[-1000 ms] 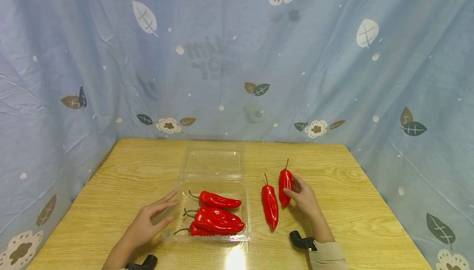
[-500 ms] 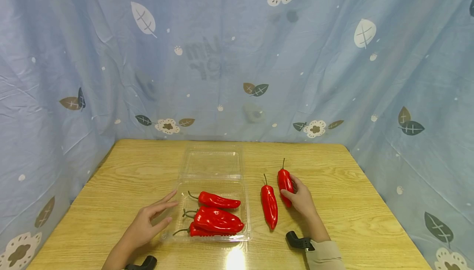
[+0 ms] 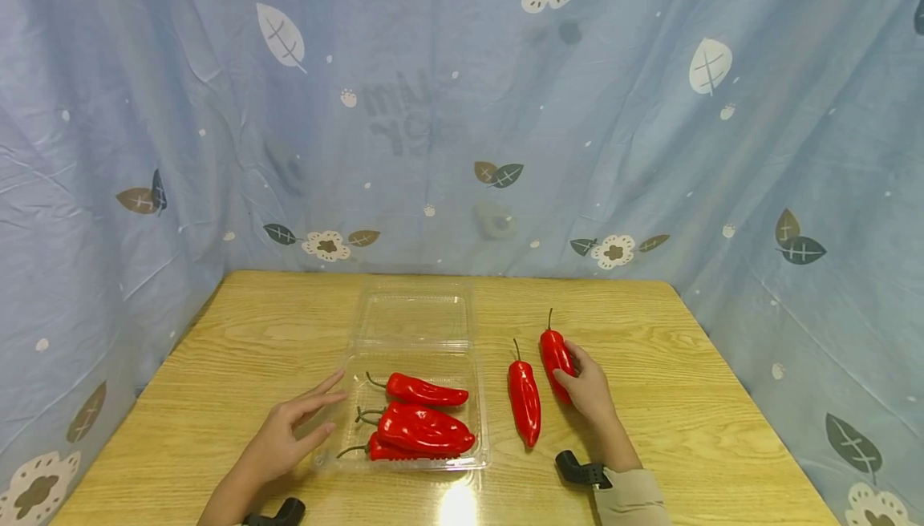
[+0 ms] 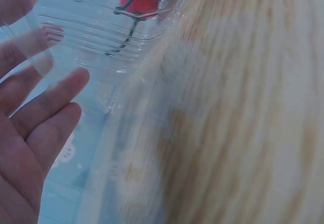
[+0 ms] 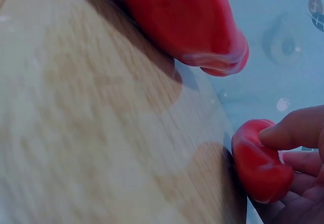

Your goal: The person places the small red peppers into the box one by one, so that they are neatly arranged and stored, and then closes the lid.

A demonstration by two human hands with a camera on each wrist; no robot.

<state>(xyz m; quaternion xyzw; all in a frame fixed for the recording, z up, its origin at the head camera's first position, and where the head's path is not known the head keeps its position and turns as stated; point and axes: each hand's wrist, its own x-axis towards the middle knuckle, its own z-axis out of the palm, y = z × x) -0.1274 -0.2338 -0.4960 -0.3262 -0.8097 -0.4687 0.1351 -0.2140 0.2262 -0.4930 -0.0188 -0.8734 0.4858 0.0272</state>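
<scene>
Fingers of our right hand (image 3: 588, 388) pinch a red pepper (image 3: 553, 349) between the clear container (image 3: 414, 321) and the right edge of the desk (image 3: 650, 349); our left hand (image 3: 283, 434), fingers apart, is at the container's left edge.

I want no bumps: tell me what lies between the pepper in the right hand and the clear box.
A second pepper lies on the table between the held pepper, pinched by the right hand, and the clear box. The open lid, at the far side, is off that path.
</scene>
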